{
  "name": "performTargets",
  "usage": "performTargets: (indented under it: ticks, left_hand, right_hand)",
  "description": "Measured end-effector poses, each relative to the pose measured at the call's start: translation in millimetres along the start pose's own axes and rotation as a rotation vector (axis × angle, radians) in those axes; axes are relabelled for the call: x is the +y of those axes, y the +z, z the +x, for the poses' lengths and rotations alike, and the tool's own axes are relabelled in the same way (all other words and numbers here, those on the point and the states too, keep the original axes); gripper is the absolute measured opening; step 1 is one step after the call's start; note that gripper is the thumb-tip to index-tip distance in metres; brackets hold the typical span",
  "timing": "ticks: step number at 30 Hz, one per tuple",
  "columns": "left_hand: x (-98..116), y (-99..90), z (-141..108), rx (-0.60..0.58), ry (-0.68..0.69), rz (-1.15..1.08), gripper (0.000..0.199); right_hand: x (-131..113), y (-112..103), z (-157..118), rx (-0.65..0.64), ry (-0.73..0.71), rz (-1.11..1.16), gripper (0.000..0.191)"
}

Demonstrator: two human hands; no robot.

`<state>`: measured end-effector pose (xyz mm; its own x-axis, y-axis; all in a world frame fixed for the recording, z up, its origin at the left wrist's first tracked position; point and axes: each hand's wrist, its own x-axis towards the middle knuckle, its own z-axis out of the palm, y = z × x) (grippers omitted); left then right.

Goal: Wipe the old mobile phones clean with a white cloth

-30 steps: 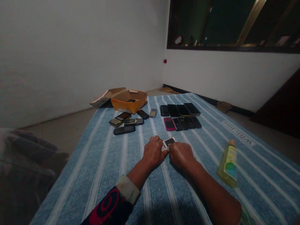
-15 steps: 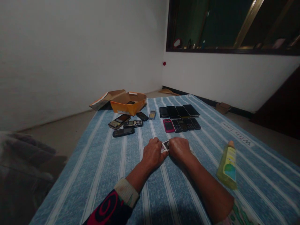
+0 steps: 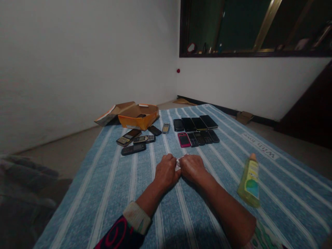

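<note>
My left hand (image 3: 166, 170) and my right hand (image 3: 192, 167) are close together above the striped cloth, both with fingers curled. Between them they grip a small white object (image 3: 177, 164), whose visible part is pale with darker marks. The fingers hide most of it, so its kind cannot be made out. Beyond my hands to the right lie a pink-framed phone (image 3: 184, 140) and several black keypad phones (image 3: 199, 138), side by side. Behind that row sits another of dark touchscreen phones (image 3: 199, 123).
Several loose phones, including a black one (image 3: 133, 149) and a silver one (image 3: 165, 128), lie on the left by an open orange box (image 3: 137, 121). A yellow-green bottle (image 3: 249, 183) lies at the right on the blue striped cloth (image 3: 116, 193). A wall (image 3: 88, 52) stands behind.
My right hand has moved slightly left, nearer my left hand, and covers more of the white object. The view has shifted a little; phones, box and bottle stay put.
</note>
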<state>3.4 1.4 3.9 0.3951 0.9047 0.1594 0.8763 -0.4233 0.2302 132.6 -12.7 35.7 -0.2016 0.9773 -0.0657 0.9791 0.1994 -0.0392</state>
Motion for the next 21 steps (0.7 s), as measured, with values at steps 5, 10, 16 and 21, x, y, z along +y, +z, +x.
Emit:
performTargets:
  ticks: [5, 10, 16, 21]
  left_hand:
    - [0.6, 0.1, -0.9, 0.004, 0.004, -0.002, 0.021]
    - [0.1, 0.0, -2.5, 0.013, 0.015, -0.004, 0.026]
    - [1.3, 0.8, -2.5, 0.023, 0.013, 0.003, 0.022]
    - [1.8, 1.2, -1.6, 0.013, 0.009, 0.017, 0.018]
  right_hand:
    - [8.5, 0.1, 1.3, 0.003, 0.078, -0.027, 0.027]
    - [13.2, -0.5, -3.4, -0.003, 0.108, -0.041, 0.027]
    - [10.5, 1.0, -15.7, -0.022, 0.109, -0.041, 0.027]
    - [1.8, 1.0, -19.2, -0.016, 0.035, 0.021, 0.028]
